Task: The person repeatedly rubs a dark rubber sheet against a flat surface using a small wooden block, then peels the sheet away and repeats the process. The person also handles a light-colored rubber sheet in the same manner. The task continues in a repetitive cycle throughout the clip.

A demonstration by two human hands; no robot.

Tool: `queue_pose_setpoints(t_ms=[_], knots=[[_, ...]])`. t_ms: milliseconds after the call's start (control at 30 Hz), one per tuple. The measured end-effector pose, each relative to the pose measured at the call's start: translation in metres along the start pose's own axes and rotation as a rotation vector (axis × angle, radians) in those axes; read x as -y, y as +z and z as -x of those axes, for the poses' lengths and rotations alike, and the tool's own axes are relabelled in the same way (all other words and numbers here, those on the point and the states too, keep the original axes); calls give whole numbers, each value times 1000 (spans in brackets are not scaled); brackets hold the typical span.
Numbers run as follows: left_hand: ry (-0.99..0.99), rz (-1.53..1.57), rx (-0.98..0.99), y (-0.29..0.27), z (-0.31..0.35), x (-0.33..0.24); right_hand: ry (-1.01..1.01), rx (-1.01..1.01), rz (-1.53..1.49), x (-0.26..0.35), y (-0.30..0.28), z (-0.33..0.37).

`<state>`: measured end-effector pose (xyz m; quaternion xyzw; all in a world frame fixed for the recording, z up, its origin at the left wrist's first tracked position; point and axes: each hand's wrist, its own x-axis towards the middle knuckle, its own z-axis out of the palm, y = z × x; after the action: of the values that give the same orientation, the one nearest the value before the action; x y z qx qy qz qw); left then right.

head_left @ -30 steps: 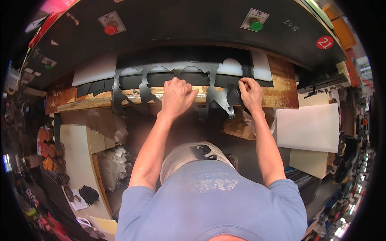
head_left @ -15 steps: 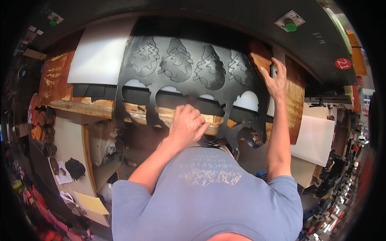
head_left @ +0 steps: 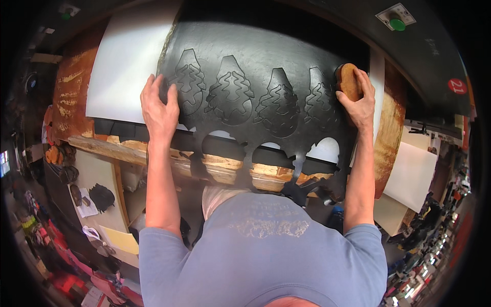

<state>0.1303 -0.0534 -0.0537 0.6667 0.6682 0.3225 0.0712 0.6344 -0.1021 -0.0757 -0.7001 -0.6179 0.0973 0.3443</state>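
Note:
A black sheet [head_left: 255,46] lies over the bench, with a row of cut sole-like outlines across its middle and open cut-outs along its near side. At its right side my right hand [head_left: 362,105] grips a brown-topped, rounded cutting die [head_left: 349,82] with dark sides, thumb on one side and fingers on the other. My left hand [head_left: 161,108] rests at the sheet's left edge, beside the leftmost outline. Its thumb and fingers are apart, and nothing shows between them.
White boards [head_left: 125,61] lie under and left of the sheet. A worn wooden edge [head_left: 107,146] runs along the bench front. Overhead, the dark machine beam [head_left: 429,56] carries a green button [head_left: 397,24]. Another white sheet [head_left: 411,174] sits at the right.
My left hand has moved from the sheet's near middle to its left edge and opened. The black sheet has shifted away from me. My right hand now has a fuller grip on the die.

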Motion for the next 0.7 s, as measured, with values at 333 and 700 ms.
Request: queue_pose_setpoints(t_ms=[333,700], knots=[[-295,317,136,3,-59,19,248,-250,-696,-13,-71,50],[-526,904,592,6,-108,33,197,-152,48,46,-46,58]])
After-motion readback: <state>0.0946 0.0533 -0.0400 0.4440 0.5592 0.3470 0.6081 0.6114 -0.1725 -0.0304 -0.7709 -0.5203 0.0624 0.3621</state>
